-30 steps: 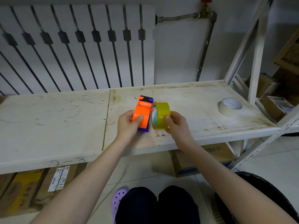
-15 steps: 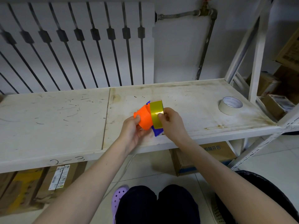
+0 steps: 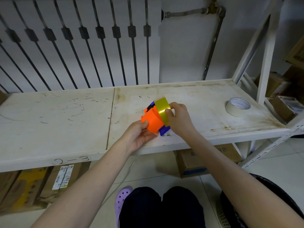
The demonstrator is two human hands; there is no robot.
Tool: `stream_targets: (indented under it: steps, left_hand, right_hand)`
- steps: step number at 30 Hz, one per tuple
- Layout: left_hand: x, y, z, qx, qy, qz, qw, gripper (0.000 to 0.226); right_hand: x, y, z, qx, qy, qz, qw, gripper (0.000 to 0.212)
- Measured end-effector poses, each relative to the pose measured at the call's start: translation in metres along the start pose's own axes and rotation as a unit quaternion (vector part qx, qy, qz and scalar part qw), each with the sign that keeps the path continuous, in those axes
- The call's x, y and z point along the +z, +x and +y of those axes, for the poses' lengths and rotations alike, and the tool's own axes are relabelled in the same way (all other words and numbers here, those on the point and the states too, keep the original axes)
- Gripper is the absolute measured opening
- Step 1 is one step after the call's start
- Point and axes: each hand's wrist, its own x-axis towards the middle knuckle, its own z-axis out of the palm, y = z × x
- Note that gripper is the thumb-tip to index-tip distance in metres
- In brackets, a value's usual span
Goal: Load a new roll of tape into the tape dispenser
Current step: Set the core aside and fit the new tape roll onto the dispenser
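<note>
Obs, head view. Tape dispenser (image 3: 152,121) (orange shell, blue inner part) is held over the front edge of the shelf (image 3: 57,122), w/ the yellow tape roll (image 3: 162,112) pressed flat against its right face. Roll sits edge-on to camera, so its axle line runs roughly left-right, straight into the dispenser's side. That is the relation the seating move turns on: hub and roll bore need to be coaxial. Can't tell from here whether the bore is on the hub yet (contact zone hidden behind roll and thumb).

Left hand (image 3: 139,137): palm up under the dispenser, thumb and fingers curled onto the orange shell, gripping. Right hand (image 3: 179,119): fingers wrapped over the roll's outer band, thumb on the yellow face, pinching it toward the dispenser. Right hand is the nearer one to the roll; left only steadies.

Vs 1.0 s ago: roll was beside the dispenser w/ its open face partly visible and a gap between them; now the two touch and the dispenser is tipped over, rounded end toward the left palm. White tape roll (image 3: 237,106) far right on the shelf, unmoved.

Judgement: mid-insertion, not confirmed seated.
</note>
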Motion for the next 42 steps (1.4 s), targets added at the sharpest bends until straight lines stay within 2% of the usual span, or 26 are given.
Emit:
stream_targets:
  steps: [2, 5, 8, 10, 14, 18, 21, 25, 28, 31, 34, 38, 42]
  left_hand:
    - [0.000, -0.001, 0.000, 0.006, -0.001, -0.005, 1.000, 0.037]
    - [0.001, -0.004, 0.001, 0.010, 0.023, -0.017, 1.000, 0.040]
    - [0.001, -0.005, 0.002, 0.012, 0.054, -0.015, 0.998, 0.039]
    - [0.002, -0.004, 0.001, 0.017, 0.062, -0.006, 0.998, 0.040]
    - [0.003, -0.004, -0.002, 0.026, 0.062, 0.021, 0.998, 0.033]
    - [0.005, -0.002, -0.005, 0.031, 0.085, 0.043, 0.995, 0.034]
    - [0.006, -0.002, -0.007, 0.035, 0.096, 0.043, 0.994, 0.032]
    - [0.007, -0.004, -0.007, 0.033, 0.067, 0.062, 0.995, 0.032]
    - [0.011, -0.005, -0.005, 0.030, 0.044, 0.072, 0.996, 0.032]
    - [0.014, -0.007, -0.004, 0.036, 0.079, 0.067, 0.994, 0.031]
    - [0.015, -0.007, -0.005, 0.043, 0.118, 0.044, 0.991, 0.032]
    - [0.015, -0.010, -0.005, 0.044, 0.128, 0.028, 0.990, 0.032]
    - [0.017, -0.012, -0.007, 0.053, 0.116, 0.020, 0.992, 0.029]
  right_hand:
    - [-0.004, 0.005, 0.000, 0.034, 0.027, -0.006, 0.999, 0.015]
    - [-0.009, 0.006, 0.000, 0.048, 0.047, -0.064, 0.996, 0.013]
    - [-0.013, 0.001, -0.002, 0.029, 0.060, -0.135, 0.989, 0.022]
    - [-0.012, -0.003, -0.001, 0.008, 0.036, -0.148, 0.988, 0.018]
    - [-0.004, -0.013, 0.002, -0.012, 0.010, -0.118, 0.993, 0.019]
    - [-0.001, -0.021, 0.004, -0.022, -0.025, -0.121, 0.992, 0.007]
    - [0.004, -0.025, 0.003, -0.023, -0.035, -0.110, 0.993, 0.032]
    - [0.010, -0.031, 0.001, -0.018, -0.038, -0.087, 0.995, 0.037]
    - [0.011, -0.032, 0.001, -0.007, -0.014, -0.076, 0.997, 0.032]
    - [0.011, -0.033, 0.001, -0.001, -0.021, -0.085, 0.996, 0.024]
    - [0.010, -0.031, 0.003, -0.008, -0.032, -0.088, 0.996, 0.033]
    - [0.009, -0.032, 0.009, 0.000, 0.007, -0.074, 0.997, 0.011]
    - [0.012, -0.034, 0.016, 0.006, 0.032, -0.038, 0.999, 0.009]
